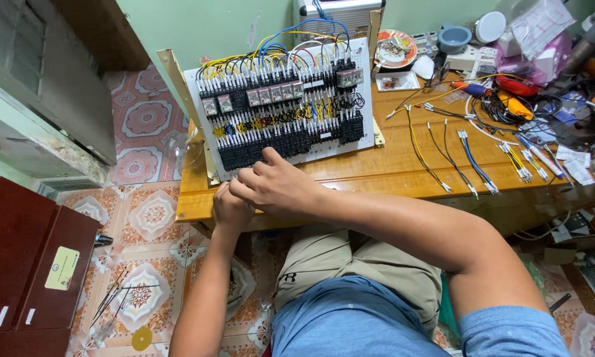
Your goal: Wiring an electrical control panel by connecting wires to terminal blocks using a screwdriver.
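The left hand (231, 206) sits at the near left edge of the tabletop (390, 168), fingers curled, mostly hidden under the other hand, so I cannot tell what it grips, if anything. Just above it the right hand (274, 185) reaches across, forearm angled over the lap, fingertips pinched narrow at the bottom row of black terminal blocks on the white control panel (281, 99). The panel leans upright at the tabletop's left end and looks largely wired (yellow, blue and black leads already run along its rows). Farther right, loose cut wires (472, 158) lie unused, well apart from the panel.
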